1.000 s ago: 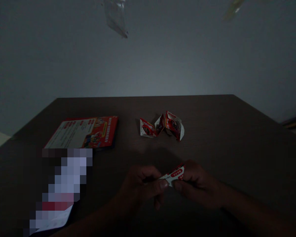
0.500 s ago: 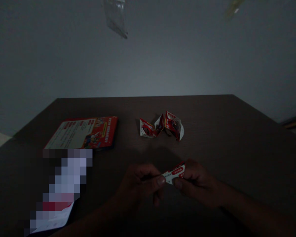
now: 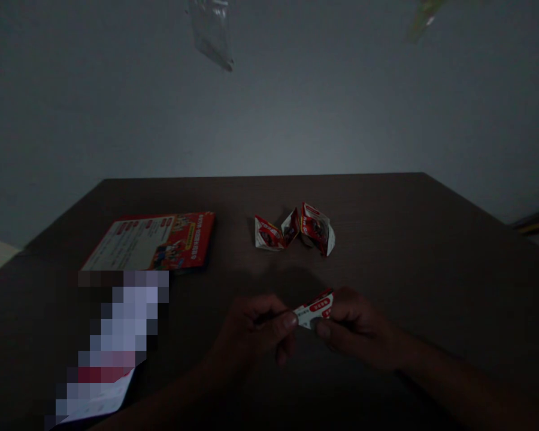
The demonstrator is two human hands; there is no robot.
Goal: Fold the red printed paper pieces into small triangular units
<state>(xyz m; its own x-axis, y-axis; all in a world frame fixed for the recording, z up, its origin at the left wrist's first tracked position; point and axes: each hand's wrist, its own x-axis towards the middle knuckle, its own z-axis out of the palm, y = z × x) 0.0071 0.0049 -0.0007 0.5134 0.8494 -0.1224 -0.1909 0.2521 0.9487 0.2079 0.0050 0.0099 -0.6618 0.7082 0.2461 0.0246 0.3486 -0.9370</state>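
- The left hand [image 3: 256, 329] and right hand [image 3: 353, 326] pinch a small folded red-and-white paper [image 3: 315, 309] between thumbs and fingertips, one hand at each end.
- The paper is held just above the near part of the dark table [image 3: 431, 251].
- Beyond the paper, well apart, lie folded paper shapes [image 3: 296, 228].
- Left of those shapes lies a red leaflet [image 3: 155, 241].
- Nearer than the leaflet, at the table's left edge, lies a blurred sheet [image 3: 112, 347].
- Nothing lies between the hands and the shapes.
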